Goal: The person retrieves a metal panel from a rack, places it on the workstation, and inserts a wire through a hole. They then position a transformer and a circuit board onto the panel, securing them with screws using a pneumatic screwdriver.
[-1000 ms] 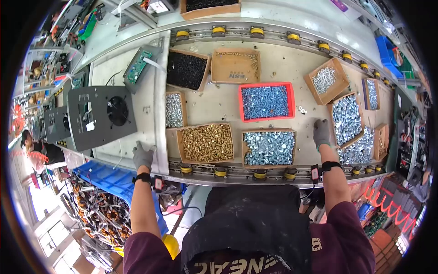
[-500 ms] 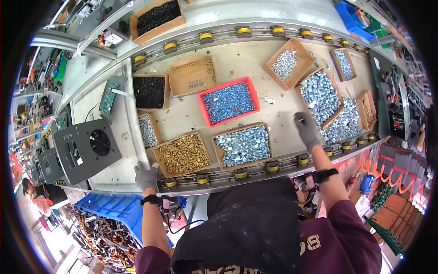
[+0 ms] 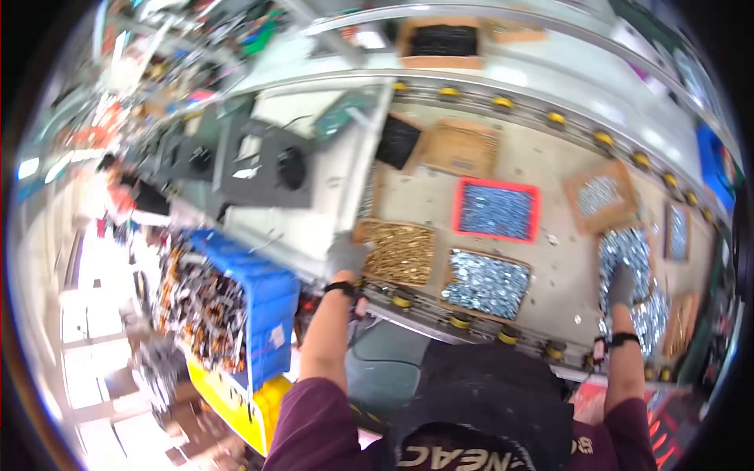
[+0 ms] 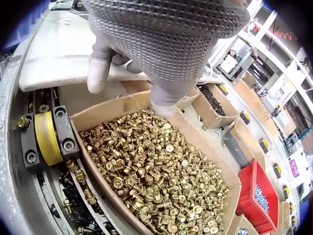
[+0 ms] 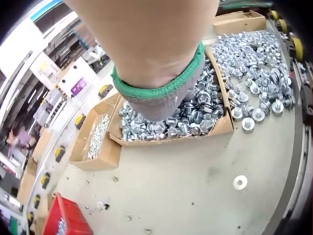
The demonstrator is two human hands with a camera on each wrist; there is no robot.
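Observation:
In the head view my gloved left hand [image 3: 346,256] is at the corner of a cardboard box of brass-coloured bolts [image 3: 399,253], beside the white board. The left wrist view shows its fingers loosely extended downward, one fingertip [image 4: 164,105] right at the rim of that box, with nothing held. My gloved right hand [image 3: 620,284] reaches into a cardboard box of silver bolts with washers [image 3: 628,250]. In the right wrist view only the glove's cuff [image 5: 159,105] shows above the silver bolts [image 5: 208,110]; its fingers are hidden.
More silver bolts [image 5: 252,63] lie loose beside the right box. A red tray of bluish screws [image 3: 496,210] and a box of silver bolts [image 3: 487,284] stand mid-table. Rollers [image 3: 459,319] line the near edge. Left are a grey panel with a fan [image 3: 263,169] and a blue crate [image 3: 271,314].
My right hand has moved from the bare tabletop into the box of silver bolts. The left hand has stayed close to the board's edge and the brass-bolt box. The head view has swung.

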